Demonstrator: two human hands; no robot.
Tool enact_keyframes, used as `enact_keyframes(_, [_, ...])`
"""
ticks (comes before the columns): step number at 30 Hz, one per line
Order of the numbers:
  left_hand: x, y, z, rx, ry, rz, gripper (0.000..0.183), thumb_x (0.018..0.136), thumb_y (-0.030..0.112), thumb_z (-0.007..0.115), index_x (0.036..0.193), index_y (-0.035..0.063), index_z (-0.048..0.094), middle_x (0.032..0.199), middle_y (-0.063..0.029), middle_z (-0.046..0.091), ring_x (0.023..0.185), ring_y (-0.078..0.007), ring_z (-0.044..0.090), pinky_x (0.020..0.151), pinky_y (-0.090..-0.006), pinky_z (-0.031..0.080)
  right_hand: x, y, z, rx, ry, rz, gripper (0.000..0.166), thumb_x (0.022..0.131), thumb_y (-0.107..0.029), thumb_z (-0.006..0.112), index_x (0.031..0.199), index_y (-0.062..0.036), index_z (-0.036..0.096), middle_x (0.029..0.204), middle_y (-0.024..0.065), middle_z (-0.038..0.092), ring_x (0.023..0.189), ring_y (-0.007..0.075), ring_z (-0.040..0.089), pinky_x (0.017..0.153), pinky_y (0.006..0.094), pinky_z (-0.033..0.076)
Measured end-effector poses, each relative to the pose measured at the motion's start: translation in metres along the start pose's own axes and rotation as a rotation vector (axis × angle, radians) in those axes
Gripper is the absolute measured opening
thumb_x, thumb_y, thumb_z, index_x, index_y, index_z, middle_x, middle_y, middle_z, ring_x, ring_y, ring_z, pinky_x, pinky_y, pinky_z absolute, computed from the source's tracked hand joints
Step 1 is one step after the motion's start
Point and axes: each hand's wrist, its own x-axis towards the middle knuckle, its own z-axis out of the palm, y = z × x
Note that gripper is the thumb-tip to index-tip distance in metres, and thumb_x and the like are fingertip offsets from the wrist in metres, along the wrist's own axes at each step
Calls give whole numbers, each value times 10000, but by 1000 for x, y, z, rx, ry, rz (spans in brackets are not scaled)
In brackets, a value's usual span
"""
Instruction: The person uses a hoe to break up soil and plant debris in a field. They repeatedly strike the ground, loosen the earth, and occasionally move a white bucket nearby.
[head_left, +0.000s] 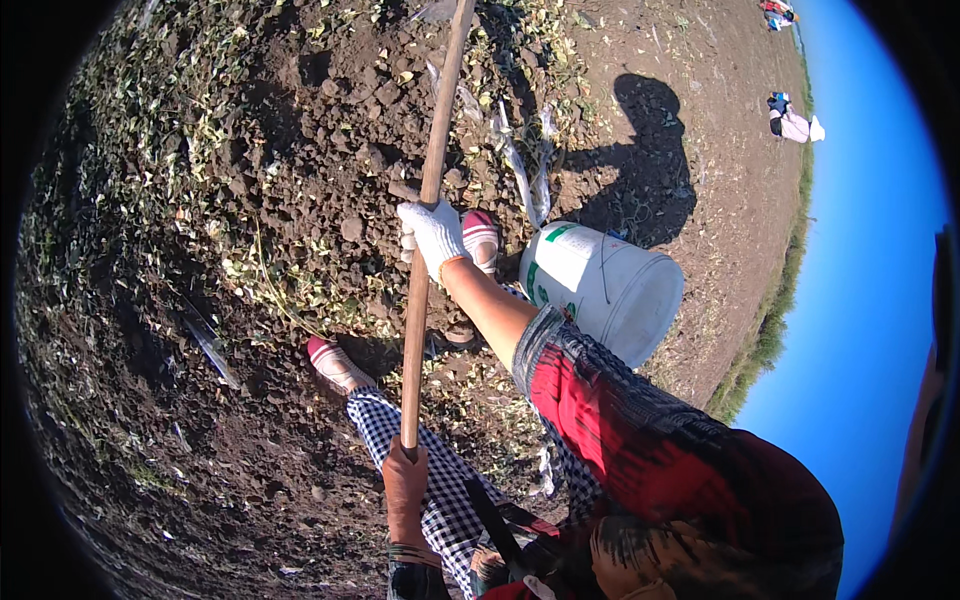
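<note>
My right hand (435, 234), in a white knit glove, grips the middle of a long wooden tool handle (416, 330). My left hand (405, 474), bare, is closed round the same handle near its lower end in the picture. The tool's working end cannot be made out past the top edge. Just right of my right foot is a white plastic bucket (581, 277) with green markings and a wire bail; its contents are not visible. My feet, in red and cream shoes (341, 364), stand apart on the soil, on either side of the handle.
Cloddy brown soil (352, 142) with wilted leaves and stems surrounds my feet. Strips of clear plastic film (521, 169) lie above the bucket, and another piece (210, 349) at left. Two people (795, 124) are far off near the field's grassy edge (776, 315). A shadow (652, 165) falls beyond the bucket.
</note>
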Motion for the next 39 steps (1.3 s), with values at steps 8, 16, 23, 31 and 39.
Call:
enact_keyframes(8, [-71,-14,-19,219,33,43,233,813,122,662,960,29,507,681,-159,658,607,-299,682,584,-413,566,-62,15,-15,164,-35,121,197,855,-186,672,873,-112,491,651,-7,518,464,124,489,414,302,432])
enact_keyframes(16, [-155,-109,-6,360,109,-162,233,764,193,683,899,78,532,638,-144,630,586,-383,629,540,-488,480,-162,64,-25,247,-72,323,213,872,-224,683,804,-97,526,643,-19,527,493,112,508,453,281,440])
enact_keyframes(23, [-179,-127,-2,375,65,-282,277,753,255,676,898,76,521,676,-176,635,652,-405,637,572,-506,485,-210,87,-46,217,-81,443,175,901,-166,643,831,-77,510,642,22,517,530,144,525,509,326,485])
enact_keyframes(31, [-73,-25,-13,370,181,17,192,772,108,671,853,82,498,630,-148,608,588,-352,637,529,-454,496,-113,-13,-47,277,-41,111,208,856,-218,697,829,-106,524,630,-12,516,485,142,507,453,314,462])
enact_keyframes(39, [17,70,12,224,99,236,227,841,157,647,965,28,507,699,-180,648,649,-343,668,573,-435,532,12,-78,-62,192,7,-69,144,842,-193,676,823,-136,545,621,-42,493,488,99,471,444,300,417])
